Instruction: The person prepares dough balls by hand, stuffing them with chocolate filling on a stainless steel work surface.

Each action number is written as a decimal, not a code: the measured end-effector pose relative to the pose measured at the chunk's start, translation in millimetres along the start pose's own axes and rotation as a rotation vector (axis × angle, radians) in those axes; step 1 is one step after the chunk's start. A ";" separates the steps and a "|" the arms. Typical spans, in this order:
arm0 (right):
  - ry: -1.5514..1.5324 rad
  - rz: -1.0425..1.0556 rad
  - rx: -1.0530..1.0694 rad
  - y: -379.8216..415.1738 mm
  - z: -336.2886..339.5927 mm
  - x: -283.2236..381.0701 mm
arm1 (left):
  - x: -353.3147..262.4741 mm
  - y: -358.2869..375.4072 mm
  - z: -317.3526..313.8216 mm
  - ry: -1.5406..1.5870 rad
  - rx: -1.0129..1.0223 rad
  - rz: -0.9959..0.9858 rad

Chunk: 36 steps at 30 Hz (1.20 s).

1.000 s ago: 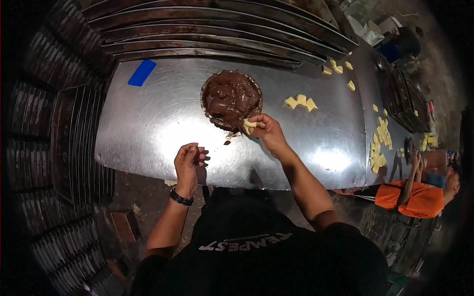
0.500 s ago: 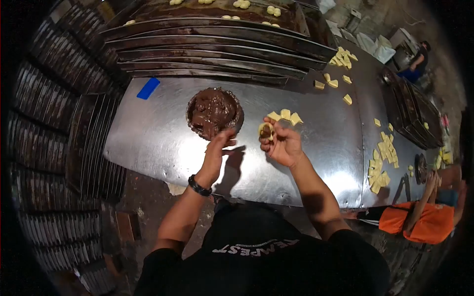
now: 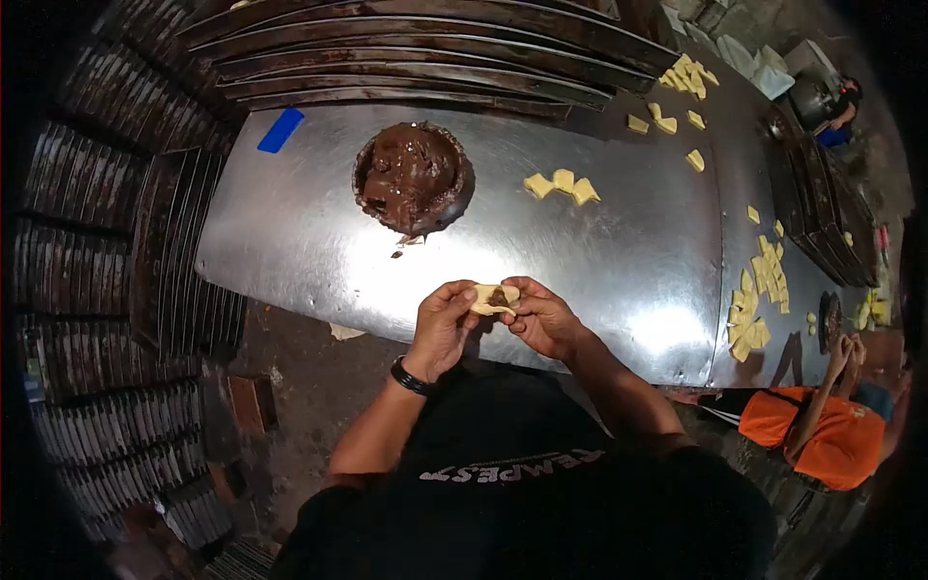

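Between my two hands, close to my body over the table's front edge, a piece of yellow dough [image 3: 486, 293] is stretched out with a dab of brown chocolate filling [image 3: 498, 298] on it. My left hand [image 3: 446, 324] pinches the dough's left end between thumb and fingers. On its right end, my right hand [image 3: 547, 321] grips it the same way. A bowl of thick chocolate filling [image 3: 411, 179] stands farther back on the left, with a small smear on the metal just below its rim. Three dough pieces [image 3: 563, 181] lie together right of the bowl.
A blue scraper-like piece [image 3: 280, 130] lies at the metal table's [image 3: 319, 232] back left. Stacked trays [image 3: 435, 72] line the back edge. More dough pieces [image 3: 757, 300] are spread on the right, near a person in orange [image 3: 826, 435]. Racks of trays [image 3: 77, 261] stand left.
My left hand has left the bowl's edge and come to the dough. My right hand has brought the dough down toward my body, and both hands now hold it.
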State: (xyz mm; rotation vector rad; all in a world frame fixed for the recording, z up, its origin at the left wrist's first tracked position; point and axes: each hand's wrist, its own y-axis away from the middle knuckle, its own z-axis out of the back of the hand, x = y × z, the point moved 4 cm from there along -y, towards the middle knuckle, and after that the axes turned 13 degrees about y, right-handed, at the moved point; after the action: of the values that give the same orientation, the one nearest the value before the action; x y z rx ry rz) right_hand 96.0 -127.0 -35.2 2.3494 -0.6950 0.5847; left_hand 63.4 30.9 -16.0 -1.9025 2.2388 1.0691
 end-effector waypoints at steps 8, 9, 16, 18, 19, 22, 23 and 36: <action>1.542 0.858 -0.438 -22.0 -49.3 35.6 | -45.1 -14.6 0.6 -0.693 0.328 -0.385; 1.579 0.830 -0.416 -25.8 -58.3 43.7 | -48.5 -15.8 -7.4 -0.817 0.417 -0.517; 1.453 0.733 -0.525 16.6 -35.0 64.8 | -6.7 -13.4 -43.6 -0.445 0.455 -0.160; 1.466 0.842 -0.537 38.2 -20.1 64.6 | 17.7 -6.2 -57.8 -0.570 0.523 -0.246; 1.469 0.889 -0.541 48.9 -13.2 63.0 | 29.1 -2.5 -64.6 -0.729 0.575 -0.308; 1.734 1.104 -0.575 61.8 59.5 29.6 | 53.0 -8.7 -49.9 -0.953 0.503 -0.232; 1.844 1.184 -0.586 72.3 72.9 13.7 | 48.6 -3.5 -45.2 -0.899 0.459 -0.171; 1.958 0.868 -0.019 33.5 72.1 43.9 | -27.7 39.5 24.5 -0.745 -0.192 -0.532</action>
State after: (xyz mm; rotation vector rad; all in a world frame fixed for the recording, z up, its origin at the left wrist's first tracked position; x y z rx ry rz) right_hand 126.0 -211.8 -48.1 0.4071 -0.5283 2.4732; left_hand 26.0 68.1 -3.9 -1.6092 1.1950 1.5642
